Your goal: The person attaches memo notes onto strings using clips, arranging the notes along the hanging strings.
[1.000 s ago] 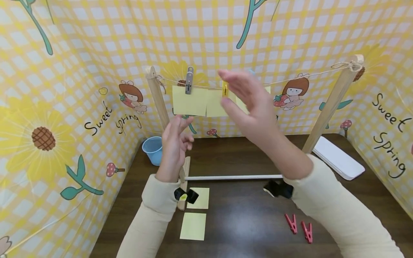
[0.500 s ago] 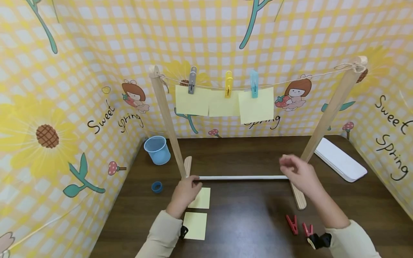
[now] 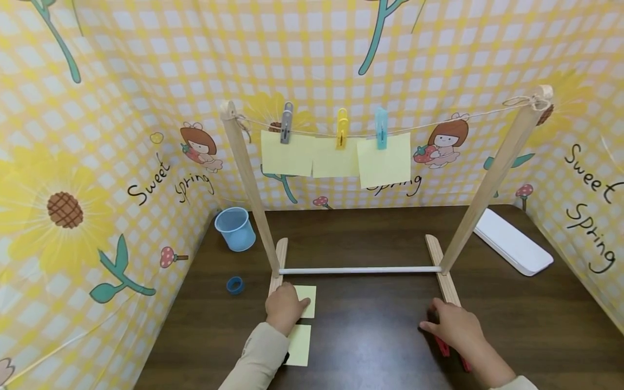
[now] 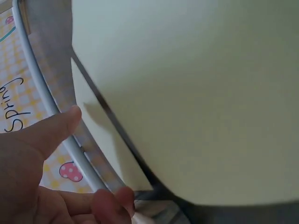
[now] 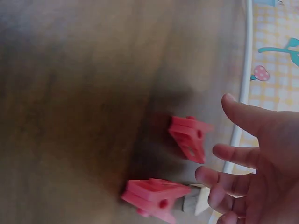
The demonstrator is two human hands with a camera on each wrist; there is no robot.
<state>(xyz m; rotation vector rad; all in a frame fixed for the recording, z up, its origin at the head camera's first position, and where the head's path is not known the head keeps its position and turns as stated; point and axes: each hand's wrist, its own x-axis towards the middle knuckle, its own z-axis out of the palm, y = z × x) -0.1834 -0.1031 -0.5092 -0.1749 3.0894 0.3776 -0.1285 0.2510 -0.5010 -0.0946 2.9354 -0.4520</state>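
Observation:
My left hand (image 3: 284, 310) is over the far pale-yellow sticky note (image 3: 309, 293), covering its left part. In the left wrist view the thumb and fingers are apart at that note's edges, with a gap between them. A near sticky note (image 3: 300, 346) lies closer to me, partly under the sleeve. Just above two red clothespins (image 5: 188, 137) (image 5: 152, 196) is my right hand (image 3: 457, 326), its thumb and fingers spread and holding nothing. From the head, this hand partly hides both clothespins.
A string between wooden posts (image 3: 251, 189) holds three sticky notes (image 3: 287, 161) under grey (image 3: 286, 123), yellow (image 3: 342, 130) and blue (image 3: 381, 130) clothespins. A white rod (image 3: 361, 270) joins the bases. Around stand a blue cup (image 3: 235, 230), blue ring (image 3: 235, 285) and white case (image 3: 514, 242).
Both hands have come down from the hanging notes to the table. The left hand has reached the far note on the table, the right hand the red clothespins.

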